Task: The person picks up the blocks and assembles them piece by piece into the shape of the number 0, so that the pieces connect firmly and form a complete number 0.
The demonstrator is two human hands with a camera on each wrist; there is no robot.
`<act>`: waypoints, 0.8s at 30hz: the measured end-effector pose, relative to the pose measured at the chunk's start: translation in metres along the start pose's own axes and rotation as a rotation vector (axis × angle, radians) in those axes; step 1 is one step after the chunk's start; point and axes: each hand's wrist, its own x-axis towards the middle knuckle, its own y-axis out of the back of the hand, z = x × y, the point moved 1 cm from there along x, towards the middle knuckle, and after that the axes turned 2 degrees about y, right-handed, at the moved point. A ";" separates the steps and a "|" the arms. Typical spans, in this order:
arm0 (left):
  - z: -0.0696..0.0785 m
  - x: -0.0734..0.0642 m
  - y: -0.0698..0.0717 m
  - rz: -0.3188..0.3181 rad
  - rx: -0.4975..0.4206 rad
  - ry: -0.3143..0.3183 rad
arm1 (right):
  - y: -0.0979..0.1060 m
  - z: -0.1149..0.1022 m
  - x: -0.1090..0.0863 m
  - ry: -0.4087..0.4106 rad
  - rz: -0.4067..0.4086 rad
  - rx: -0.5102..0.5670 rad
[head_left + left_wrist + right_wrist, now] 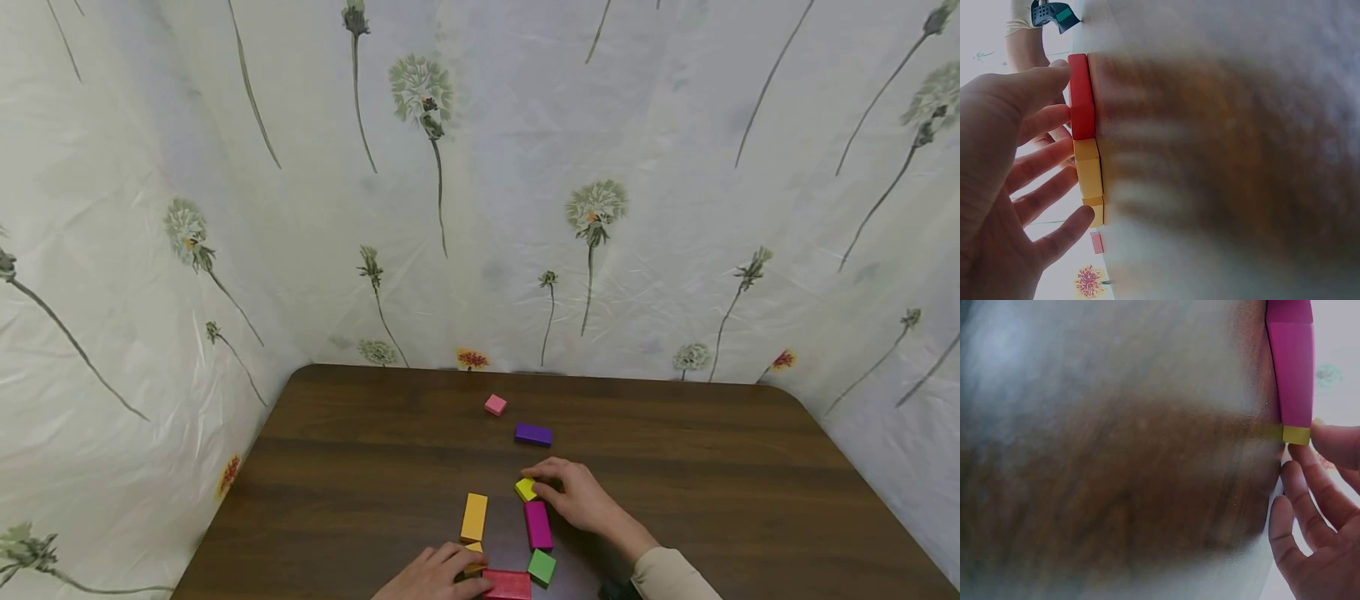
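My right hand [585,500] pinches a small yellow block [525,490] between thumb and fingers. This block sits at the far end of a magenta block [538,525], which lies lengthwise on the table. A green block [542,568] is at the magenta block's near end. On the other side, my left hand [442,575] has its fingers fairly straight, with the thumb at a red block [508,585] and fingertips at a small orange-yellow block [474,547], partly covered. Beyond that lies a longer orange-yellow block [474,518]. In the left wrist view the fingers are spread beside the red block [1082,100].
A purple block [533,434] lies farther back on the dark wooden table [375,450], and a pink block [495,405] lies near its far edge. A dandelion-patterned curtain [495,208] rises behind the table and along both sides.
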 end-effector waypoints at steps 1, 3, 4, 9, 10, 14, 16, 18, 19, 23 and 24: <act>0.000 0.000 0.000 0.000 -0.001 -0.001 | 0.000 0.000 0.000 0.001 0.001 0.000; 0.000 0.000 0.000 0.003 -0.002 -0.003 | 0.000 0.000 0.000 0.003 0.001 0.001; 0.000 0.000 0.000 0.004 -0.003 -0.005 | 0.000 0.000 0.000 0.005 0.003 0.001; 0.000 -0.001 0.000 0.009 -0.012 -0.008 | 0.002 -0.002 -0.005 0.004 0.056 -0.004; 0.000 -0.001 0.000 0.012 -0.010 -0.010 | 0.003 -0.004 -0.006 0.005 0.072 -0.009; 0.000 -0.001 0.001 0.009 -0.002 -0.013 | 0.007 -0.018 -0.020 0.024 0.090 -0.145; -0.001 0.000 0.002 0.004 0.001 -0.014 | 0.008 -0.029 -0.030 0.060 0.066 -0.239; 0.000 0.000 0.002 -0.011 -0.003 -0.008 | 0.008 -0.040 -0.043 0.102 0.028 -0.322; 0.000 0.000 0.003 -0.014 -0.002 -0.008 | 0.007 -0.045 -0.050 0.120 0.002 -0.340; 0.000 0.000 0.003 -0.018 -0.009 -0.011 | -0.002 -0.059 -0.074 0.206 -0.082 -0.428; 0.000 0.000 0.003 -0.019 -0.009 -0.011 | -0.005 -0.061 -0.080 0.229 -0.099 -0.460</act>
